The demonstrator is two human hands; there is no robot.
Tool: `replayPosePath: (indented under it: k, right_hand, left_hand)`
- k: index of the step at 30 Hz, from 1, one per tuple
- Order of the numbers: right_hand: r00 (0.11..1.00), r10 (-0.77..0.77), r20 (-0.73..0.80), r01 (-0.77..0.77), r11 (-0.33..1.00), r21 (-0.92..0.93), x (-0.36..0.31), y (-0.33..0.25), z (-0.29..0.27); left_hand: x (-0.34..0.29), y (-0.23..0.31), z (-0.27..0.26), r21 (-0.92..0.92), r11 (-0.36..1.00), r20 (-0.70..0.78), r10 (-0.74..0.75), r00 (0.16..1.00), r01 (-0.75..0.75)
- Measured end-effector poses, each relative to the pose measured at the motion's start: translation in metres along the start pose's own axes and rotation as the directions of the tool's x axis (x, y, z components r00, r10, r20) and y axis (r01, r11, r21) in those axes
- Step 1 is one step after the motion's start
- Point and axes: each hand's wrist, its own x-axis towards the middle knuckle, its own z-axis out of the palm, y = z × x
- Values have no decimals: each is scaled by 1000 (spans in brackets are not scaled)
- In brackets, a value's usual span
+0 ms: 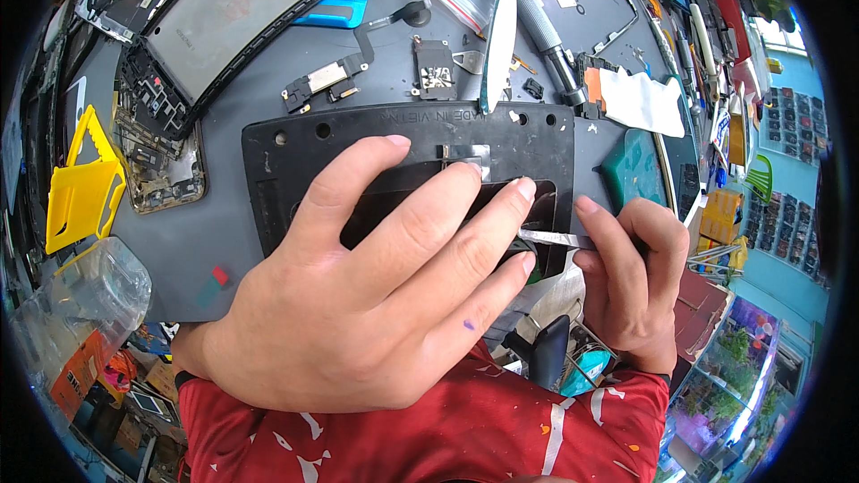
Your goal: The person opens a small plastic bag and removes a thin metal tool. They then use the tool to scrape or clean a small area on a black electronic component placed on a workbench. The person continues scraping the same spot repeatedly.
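Observation:
Across the grey mat a black plastic housing (376, 139) lies with its back up, showing screw holes along the far edge and a recess in the middle. My left hand (376, 277) rests over it, fingers spread. Its fingertips touch the housing around a small shiny metal piece (474, 156) and the recess rim, and the hand hides much of the recess. At the housing's near right edge, my right hand (635, 268) pinches a thin flat metal tool (555, 239). The tool's tip reaches into the recess beside my left fingertips; what it touches is hidden.
Beyond the housing lie phone parts (434, 67), a metal-handled tool (541, 27) and a white blade-shaped tool (499, 27). A yellow stand (85, 188) and an opened phone frame (165, 165) are at left. A green block (637, 165) and white tissue (640, 100) sit right.

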Motion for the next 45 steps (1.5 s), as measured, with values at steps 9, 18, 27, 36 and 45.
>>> replayPosePath:
  k: [9, 18, 27, 36, 45]
  right_hand:
    - [991, -122, -62, 126, 990, 70, -10, 9, 8]
    - [983, -69, -173, 94, 986, 140, -17, 3, 6]
    - [985, 162, -66, -139, 953, 271, -10, 1, 5]
    - [991, 135, -3, -127, 938, 324, 0, 4, 11]
    - [995, 93, -20, -83, 950, 302, 7, 3, 14]
  left_hand:
    - [0, 1, 1, -7, 1000, -12, -7, 1000, 7]
    - [-1, 0, 5, 3, 1000, -33, 5, 999, -5]
    - [0, 0, 1, -41, 999, -28, -9, 1000, 8]
    - [-1, -1, 3, -37, 999, -60, -5, 998, 3]
    - [-2, 0, 1, -52, 999, -44, -19, 999, 17]
